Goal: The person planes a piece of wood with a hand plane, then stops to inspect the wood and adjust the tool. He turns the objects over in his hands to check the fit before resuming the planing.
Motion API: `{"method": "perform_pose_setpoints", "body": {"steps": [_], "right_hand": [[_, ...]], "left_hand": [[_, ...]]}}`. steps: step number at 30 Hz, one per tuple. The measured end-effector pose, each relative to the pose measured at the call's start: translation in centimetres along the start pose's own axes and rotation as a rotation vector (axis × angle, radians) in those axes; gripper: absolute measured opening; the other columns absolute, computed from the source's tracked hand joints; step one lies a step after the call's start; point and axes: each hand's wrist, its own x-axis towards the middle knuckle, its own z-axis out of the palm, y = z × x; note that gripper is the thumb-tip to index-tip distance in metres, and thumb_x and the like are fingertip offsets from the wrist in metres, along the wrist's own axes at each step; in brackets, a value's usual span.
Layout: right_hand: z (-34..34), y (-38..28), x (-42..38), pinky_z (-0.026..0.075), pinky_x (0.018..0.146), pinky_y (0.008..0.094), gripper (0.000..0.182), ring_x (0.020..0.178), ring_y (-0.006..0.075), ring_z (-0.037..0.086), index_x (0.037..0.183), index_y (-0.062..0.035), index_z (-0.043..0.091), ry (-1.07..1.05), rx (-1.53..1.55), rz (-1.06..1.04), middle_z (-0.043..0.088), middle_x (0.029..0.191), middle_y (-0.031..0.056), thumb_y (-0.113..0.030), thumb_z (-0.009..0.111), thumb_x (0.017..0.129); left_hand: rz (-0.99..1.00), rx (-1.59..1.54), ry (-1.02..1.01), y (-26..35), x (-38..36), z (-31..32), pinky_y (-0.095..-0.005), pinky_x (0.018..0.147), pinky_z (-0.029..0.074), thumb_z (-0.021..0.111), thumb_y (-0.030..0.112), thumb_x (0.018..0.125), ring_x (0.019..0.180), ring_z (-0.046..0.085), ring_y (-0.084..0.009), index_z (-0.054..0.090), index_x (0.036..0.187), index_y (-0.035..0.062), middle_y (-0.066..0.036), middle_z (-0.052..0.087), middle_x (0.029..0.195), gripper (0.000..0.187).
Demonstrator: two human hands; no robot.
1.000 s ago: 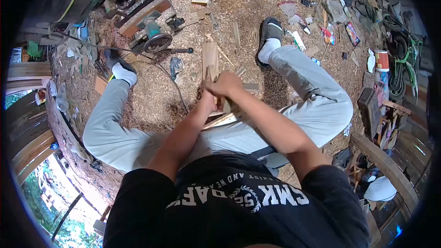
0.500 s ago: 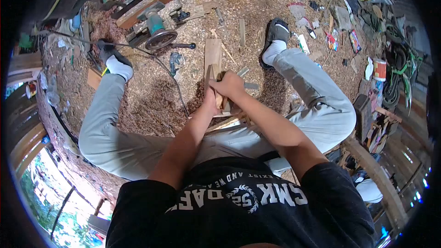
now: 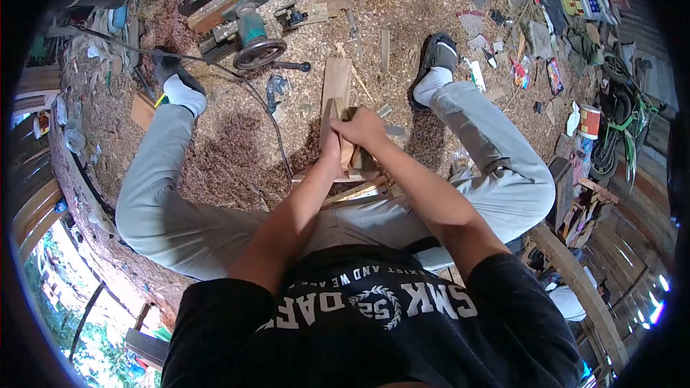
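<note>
Both hands meet around a short wooden block point(image 3: 329, 116) between my bent legs. My right hand point(image 3: 359, 129) is closed over its right side, with the thumb lying across toward the left. My left hand point(image 3: 332, 149) holds the lower left side, its fingers largely hidden by the block and the other hand. Under the block lies a long pale board point(image 3: 337, 79), pointing away from me. More wood pieces sit just below the hands, partly covered by the wrists.
Wood shavings point(image 3: 237, 151) cover the ground. A machine with a round handwheel point(image 3: 260, 53) stands at the upper left, and a dark cable point(image 3: 274, 129) runs from there toward my lap. Offcuts, scraps and a red-and-white can point(image 3: 589, 122) lie to the right.
The view has shifted slightly. Both hands stay on the wooden block, which has barely moved over the board.
</note>
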Motion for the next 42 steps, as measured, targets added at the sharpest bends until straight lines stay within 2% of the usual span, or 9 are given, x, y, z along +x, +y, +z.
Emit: {"method": "perform_pose_setpoints", "body": {"steps": [7, 15, 20, 22, 25, 28, 30, 32, 42], "right_hand": [[-2.2, -1.2, -3.2, 0.060, 0.083, 0.0443, 0.076, 0.090, 0.0387, 0.075, 0.098, 0.0076, 0.074, -0.130, -0.063, 0.018, 0.075, 0.096, 0.0256, -0.064, 0.072, 0.072], [-1.0, -1.1, -1.7, 0.059, 0.082, 0.0471, 0.078, 0.088, 0.0418, 0.075, 0.090, 0.0080, 0.075, 0.025, -0.063, -0.064, 0.074, 0.090, 0.0292, -0.067, 0.071, 0.071], [-2.8, -1.6, -4.9, 0.060, 0.080, 0.0444, 0.072, 0.087, 0.0384, 0.075, 0.097, 0.0032, 0.077, -0.140, -0.106, -0.037, 0.075, 0.094, 0.0246, -0.064, 0.072, 0.070], [-2.2, -1.4, -4.5, 0.060, 0.080, 0.0441, 0.073, 0.087, 0.0384, 0.075, 0.095, 0.0043, 0.077, -0.136, -0.101, -0.048, 0.075, 0.092, 0.0252, -0.063, 0.072, 0.070], [-0.9, -0.8, -2.5, 0.060, 0.081, 0.0434, 0.074, 0.090, 0.0379, 0.075, 0.095, 0.0064, 0.076, 0.006, -0.088, -0.033, 0.075, 0.095, 0.0263, -0.063, 0.072, 0.071], [-0.7, -0.9, -0.9, 0.059, 0.081, 0.0485, 0.079, 0.090, 0.0446, 0.074, 0.090, 0.0108, 0.074, -0.043, 0.000, -0.038, 0.073, 0.093, 0.0314, -0.065, 0.074, 0.069], [-0.7, -0.9, -2.3, 0.059, 0.082, 0.0482, 0.076, 0.090, 0.0442, 0.074, 0.090, 0.0112, 0.074, -0.051, 0.016, -0.012, 0.073, 0.092, 0.0313, -0.062, 0.075, 0.068], [-1.8, -1.4, -4.0, 0.059, 0.084, 0.0435, 0.073, 0.091, 0.0371, 0.075, 0.097, 0.0051, 0.076, -0.112, -0.090, -0.063, 0.075, 0.098, 0.0243, -0.064, 0.074, 0.072], [-0.3, 0.0, -0.1, 0.060, 0.081, 0.0435, 0.075, 0.089, 0.0382, 0.075, 0.095, 0.0050, 0.077, -0.072, -0.027, 0.004, 0.075, 0.095, 0.0247, -0.064, 0.074, 0.068]], "left_hand": [[0.065, 0.033, 0.048, -0.9, 2.2, -1.8, -0.0546, 0.087, 0.055, 0.035, 0.083, 0.092, 0.104, 0.070, -0.0292, 0.063, 0.133, 0.0182, -0.008, 0.073, 0.119, 0.081], [0.075, -0.026, -0.125, -1.2, 2.0, -1.8, -0.0603, 0.095, 0.050, 0.032, 0.079, 0.092, 0.114, 0.065, -0.0337, 0.063, 0.134, 0.0221, -0.009, 0.069, 0.127, 0.077], [0.181, -0.120, -0.155, -2.0, 3.7, -3.1, -0.0553, 0.096, 0.050, 0.034, 0.077, 0.094, 0.114, 0.064, -0.0295, 0.064, 0.131, 0.0205, -0.007, 0.069, 0.125, 0.074], [0.107, -0.104, 0.028, -1.7, 4.2, -2.4, -0.0518, 0.102, 0.046, 0.031, 0.077, 0.096, 0.118, 0.062, -0.0275, 0.063, 0.134, 0.0207, -0.006, 0.069, 0.126, 0.075], [-0.016, 0.023, 0.084, -1.4, 1.9, -1.7, -0.0546, 0.099, 0.048, 0.033, 0.077, 0.096, 0.114, 0.064, -0.0288, 0.062, 0.134, 0.0193, -0.006, 0.069, 0.125, 0.075], [0.125, -0.014, -0.120, -0.5, 1.2, -1.3, -0.0578, 0.094, 0.051, 0.035, 0.077, 0.094, 0.109, 0.067, -0.0305, 0.063, 0.132, 0.0175, -0.008, 0.070, 0.123, 0.076], [0.075, 0.024, -0.092, -0.3, 0.5, -1.8, -0.0502, 0.078, 0.059, 0.037, 0.064, 0.099, 0.099, 0.071, -0.0287, 0.066, 0.123, 0.0136, -0.011, 0.072, 0.117, 0.064], [0.087, -0.013, -0.078, -0.9, 2.5, -2.7, -0.0516, 0.082, 0.057, 0.038, 0.065, 0.098, 0.101, 0.070, -0.0290, 0.068, 0.121, 0.0133, -0.010, 0.072, 0.117, 0.064], [0.105, -0.070, -0.137, -0.9, 2.9, -1.8, -0.0542, 0.096, 0.054, 0.035, 0.069, 0.098, 0.111, 0.068, -0.0277, 0.062, 0.132, 0.0152, -0.008, 0.071, 0.123, 0.070]]}}
